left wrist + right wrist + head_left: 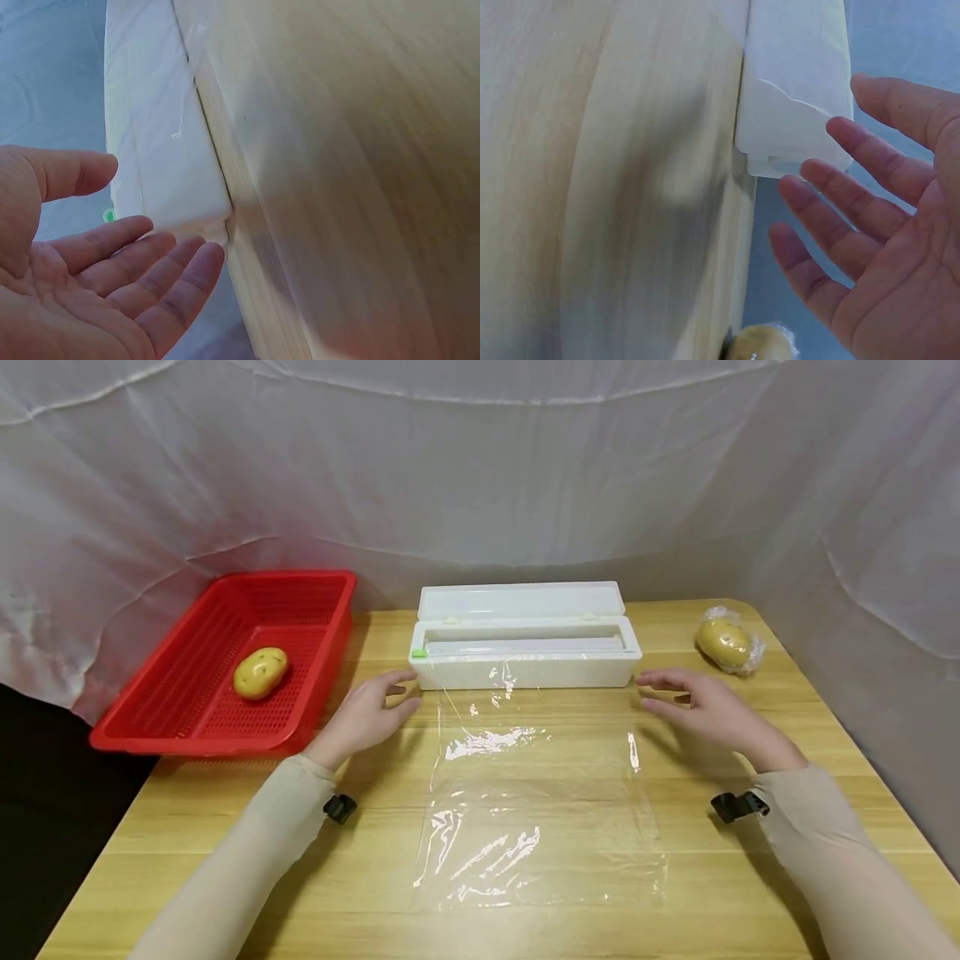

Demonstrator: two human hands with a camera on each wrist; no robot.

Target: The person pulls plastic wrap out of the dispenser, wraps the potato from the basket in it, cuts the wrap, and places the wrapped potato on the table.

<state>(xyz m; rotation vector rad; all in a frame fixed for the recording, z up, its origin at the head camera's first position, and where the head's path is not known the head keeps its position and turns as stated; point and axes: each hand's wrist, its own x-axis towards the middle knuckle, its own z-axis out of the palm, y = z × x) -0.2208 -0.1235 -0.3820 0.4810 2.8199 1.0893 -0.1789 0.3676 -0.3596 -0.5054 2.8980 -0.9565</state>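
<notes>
A white cling film dispenser box (525, 673) stands at the back of the table, its lid (521, 602) raised and a roll (525, 645) inside. From its front edge a clear sheet of cling film (540, 810) runs down over the tabletop. My left hand (369, 714) is at the box's left end, fingers loosely spread with nothing in them. At the opposite end my right hand (705, 710) is held the same way, also holding nothing. In the right wrist view its fingers (817, 176) are relaxed near the box's corner.
To the left sits a red plastic basket (217, 745) with a bare potato (260, 673) in it. A potato wrapped in film (726, 642) lies at the back right of the wooden table (847, 752). A pale cloth (480, 485) hangs behind.
</notes>
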